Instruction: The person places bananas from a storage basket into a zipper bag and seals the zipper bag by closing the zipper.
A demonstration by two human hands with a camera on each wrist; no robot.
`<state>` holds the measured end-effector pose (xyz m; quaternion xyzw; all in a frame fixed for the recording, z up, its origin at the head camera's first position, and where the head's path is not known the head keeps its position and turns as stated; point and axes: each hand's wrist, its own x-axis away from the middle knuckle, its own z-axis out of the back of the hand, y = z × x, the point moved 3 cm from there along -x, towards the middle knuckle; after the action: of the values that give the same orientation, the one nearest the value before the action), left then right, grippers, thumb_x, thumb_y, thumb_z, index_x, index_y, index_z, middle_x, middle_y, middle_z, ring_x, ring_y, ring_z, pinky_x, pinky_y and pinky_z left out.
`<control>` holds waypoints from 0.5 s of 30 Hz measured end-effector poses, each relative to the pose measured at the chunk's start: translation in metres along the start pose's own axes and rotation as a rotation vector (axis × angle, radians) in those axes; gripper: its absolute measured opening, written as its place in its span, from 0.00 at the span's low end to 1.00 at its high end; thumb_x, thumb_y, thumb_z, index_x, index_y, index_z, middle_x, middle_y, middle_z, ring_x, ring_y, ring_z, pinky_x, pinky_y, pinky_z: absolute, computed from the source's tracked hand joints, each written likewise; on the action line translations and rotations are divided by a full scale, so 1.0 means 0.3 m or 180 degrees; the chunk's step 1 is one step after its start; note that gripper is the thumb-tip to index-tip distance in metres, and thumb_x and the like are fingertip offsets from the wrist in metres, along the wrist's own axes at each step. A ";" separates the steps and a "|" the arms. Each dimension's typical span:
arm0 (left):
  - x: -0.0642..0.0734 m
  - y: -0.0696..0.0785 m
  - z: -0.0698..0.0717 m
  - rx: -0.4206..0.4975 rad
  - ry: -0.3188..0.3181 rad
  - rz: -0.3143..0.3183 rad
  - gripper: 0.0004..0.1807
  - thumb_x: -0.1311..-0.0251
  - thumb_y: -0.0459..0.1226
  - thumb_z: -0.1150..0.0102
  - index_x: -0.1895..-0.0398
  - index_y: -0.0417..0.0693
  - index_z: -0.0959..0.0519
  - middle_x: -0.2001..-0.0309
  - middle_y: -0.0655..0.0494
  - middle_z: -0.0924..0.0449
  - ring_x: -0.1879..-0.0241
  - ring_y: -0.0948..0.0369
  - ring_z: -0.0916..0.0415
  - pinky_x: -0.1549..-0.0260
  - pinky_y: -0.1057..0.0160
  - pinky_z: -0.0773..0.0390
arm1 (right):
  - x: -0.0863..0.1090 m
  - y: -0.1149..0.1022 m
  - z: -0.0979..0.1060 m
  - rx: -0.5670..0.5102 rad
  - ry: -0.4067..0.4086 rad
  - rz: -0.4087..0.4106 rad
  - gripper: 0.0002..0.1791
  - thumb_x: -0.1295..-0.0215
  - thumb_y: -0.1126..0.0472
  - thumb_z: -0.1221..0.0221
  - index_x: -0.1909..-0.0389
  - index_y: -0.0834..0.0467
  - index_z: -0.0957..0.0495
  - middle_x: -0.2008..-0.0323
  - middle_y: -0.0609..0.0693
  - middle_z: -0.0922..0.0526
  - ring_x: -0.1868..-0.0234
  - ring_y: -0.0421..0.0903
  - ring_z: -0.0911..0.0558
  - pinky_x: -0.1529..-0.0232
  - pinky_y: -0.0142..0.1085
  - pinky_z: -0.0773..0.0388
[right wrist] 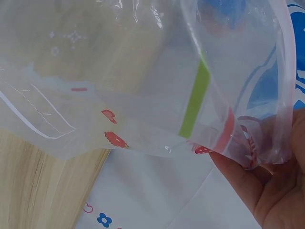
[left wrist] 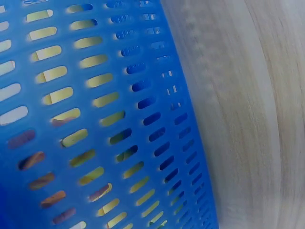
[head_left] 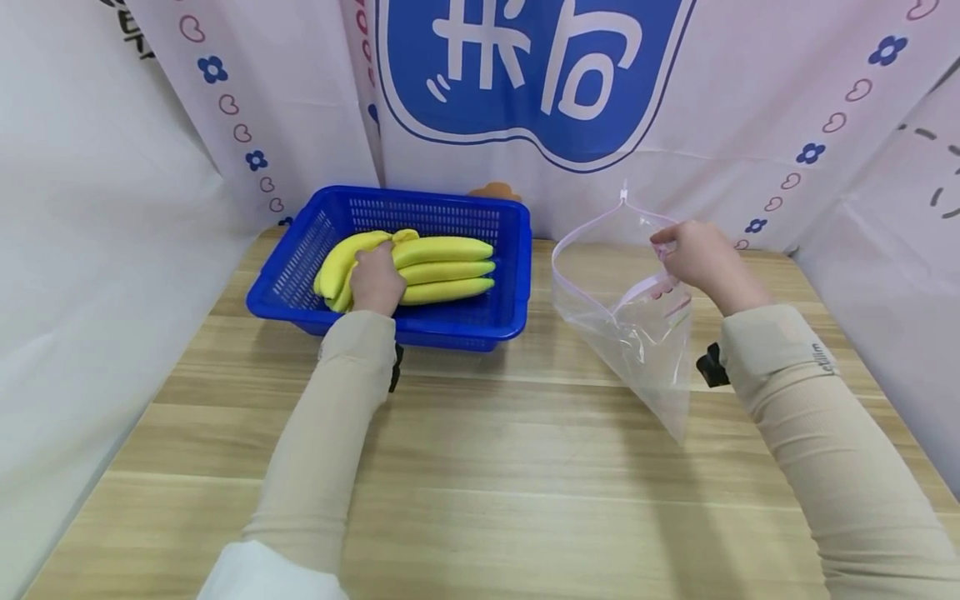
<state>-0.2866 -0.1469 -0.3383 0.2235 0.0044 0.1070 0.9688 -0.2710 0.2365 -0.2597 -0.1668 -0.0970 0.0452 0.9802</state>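
Observation:
Inside the blue plastic basket (head_left: 517, 275) lie several yellow bananas (head_left: 450, 248) with greenish tips. My left hand (head_left: 377, 282) reaches over the near rim and grips the bananas at their middle; its fingertips are mostly hidden among them. The left wrist view looks at the slotted basket wall (left wrist: 114, 105), with bits of yellow and skin showing through. To the right, my right hand (head_left: 697, 254) pinches the rim of a clear zip bag (head_left: 637, 342) with a pink edge. The bag hangs with its mouth spread wide and its lower corner pointing down. Red and green prints (right wrist: 195, 100) mark its side.
A light wooden table (head_left: 480, 467) lies under everything. White cloth (head_left: 97, 208) hangs along the left, and a printed cloth with a blue emblem (head_left: 510, 108) hangs behind the basket and bag. A small white zip slider (head_left: 624, 195) sits at the bag's far edge.

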 end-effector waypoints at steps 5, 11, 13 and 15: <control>0.003 -0.007 0.004 0.0047 0.0118 0.0007 0.31 0.40 0.28 0.51 0.31 0.43 0.37 0.39 0.29 0.34 0.45 0.37 0.28 0.49 0.42 0.25 | 0.005 -0.008 -0.004 -0.0026 -0.0004 -0.0026 0.24 0.37 0.71 0.54 0.39 0.68 0.31 0.42 0.73 0.30 0.68 0.54 0.29 0.68 0.39 0.29; 0.007 -0.008 0.015 0.0137 0.0254 0.0000 0.31 0.41 0.26 0.51 0.31 0.43 0.37 0.39 0.30 0.33 0.43 0.36 0.30 0.47 0.42 0.26 | 0.004 -0.009 -0.005 -0.0009 0.0015 -0.0027 0.22 0.34 0.68 0.55 0.39 0.68 0.31 0.41 0.73 0.30 0.55 0.62 0.28 0.57 0.48 0.28; 0.009 -0.005 0.019 0.0202 0.0310 -0.0025 0.32 0.42 0.26 0.51 0.31 0.43 0.37 0.39 0.31 0.32 0.41 0.37 0.32 0.45 0.42 0.27 | 0.003 -0.008 -0.006 0.0003 0.0014 -0.0032 0.22 0.33 0.67 0.55 0.39 0.69 0.31 0.41 0.73 0.30 0.52 0.63 0.29 0.54 0.50 0.29; 0.010 -0.002 0.022 0.0289 0.0356 -0.0052 0.32 0.43 0.25 0.50 0.31 0.43 0.36 0.38 0.32 0.32 0.40 0.37 0.33 0.44 0.42 0.28 | 0.002 -0.008 -0.007 0.0004 0.0014 -0.0038 0.22 0.32 0.67 0.55 0.39 0.69 0.31 0.41 0.73 0.30 0.52 0.63 0.28 0.53 0.51 0.29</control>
<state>-0.2832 -0.1497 -0.3324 0.2609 0.0651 0.1111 0.9567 -0.2697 0.2336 -0.2607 -0.1657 -0.0959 0.0390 0.9807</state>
